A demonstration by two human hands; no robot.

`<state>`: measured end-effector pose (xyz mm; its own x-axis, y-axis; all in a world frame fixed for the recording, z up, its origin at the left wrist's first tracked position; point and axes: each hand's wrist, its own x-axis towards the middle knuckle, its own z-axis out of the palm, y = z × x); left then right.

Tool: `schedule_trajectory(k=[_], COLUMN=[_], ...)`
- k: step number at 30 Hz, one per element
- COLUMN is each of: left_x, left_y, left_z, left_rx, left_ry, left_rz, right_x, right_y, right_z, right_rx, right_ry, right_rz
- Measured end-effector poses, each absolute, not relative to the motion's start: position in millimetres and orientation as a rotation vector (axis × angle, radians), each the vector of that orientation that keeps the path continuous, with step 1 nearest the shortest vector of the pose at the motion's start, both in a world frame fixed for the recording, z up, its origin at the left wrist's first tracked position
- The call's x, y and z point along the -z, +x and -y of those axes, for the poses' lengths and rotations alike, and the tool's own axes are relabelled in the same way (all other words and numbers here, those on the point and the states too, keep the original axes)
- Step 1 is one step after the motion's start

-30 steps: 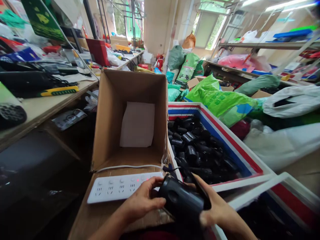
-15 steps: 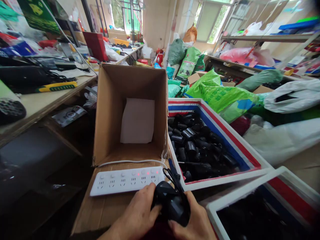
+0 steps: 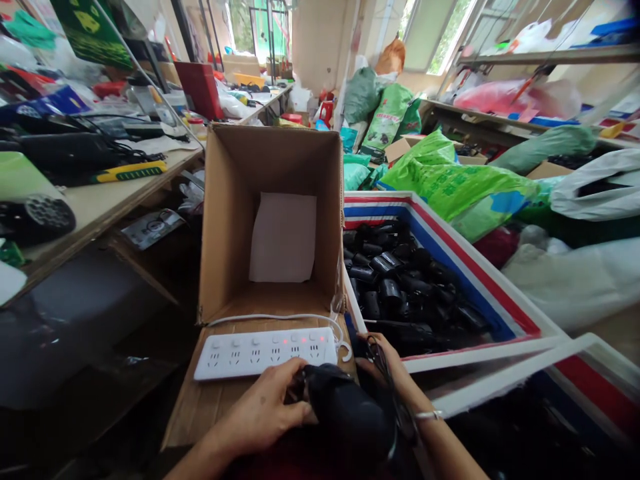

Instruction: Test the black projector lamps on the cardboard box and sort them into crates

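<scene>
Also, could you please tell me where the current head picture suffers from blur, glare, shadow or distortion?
Head view: the black device is dark and smeared, its details lost; daylight washes out the window; deep shadow swallows the floor under the workbench; wide-angle stretching and softness affect the edges, as on the white bag.

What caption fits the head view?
Left hand on a black device, black cord at the right hand, white power strip just beyond.

Cluttered workshop | littered workbench (image 3: pixel 85 207) | bin (image 3: pixel 550 331) of black parts (image 3: pixel 390 292)
</scene>
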<state>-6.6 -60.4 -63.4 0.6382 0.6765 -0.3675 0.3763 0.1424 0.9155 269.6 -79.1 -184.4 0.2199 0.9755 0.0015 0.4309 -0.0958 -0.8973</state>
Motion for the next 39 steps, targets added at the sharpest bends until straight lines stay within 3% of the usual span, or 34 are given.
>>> schedule_trajectory(k=[7,15,39], left_x=[51.8,49.4,86.1], left_y=[-35.5,-59.6,-41.8], left_z=[38.9,15.7,-5.3], left_rx=[-0.565,-1.007,-1.249], left_ry=[1.123,0.746,0.590], left_rz=[-1.047,-1.056,-0.894], right_x=[168.1,126.7,145.2], right_y=[256.1,209.8,175.9], right_z=[64.4,47.7,43.6], right_rx=[-0.709,-1.046,-0.779], right_ry=[-1.723,-1.495,-1.540], right_rz=[1.267,1.532,1.980])
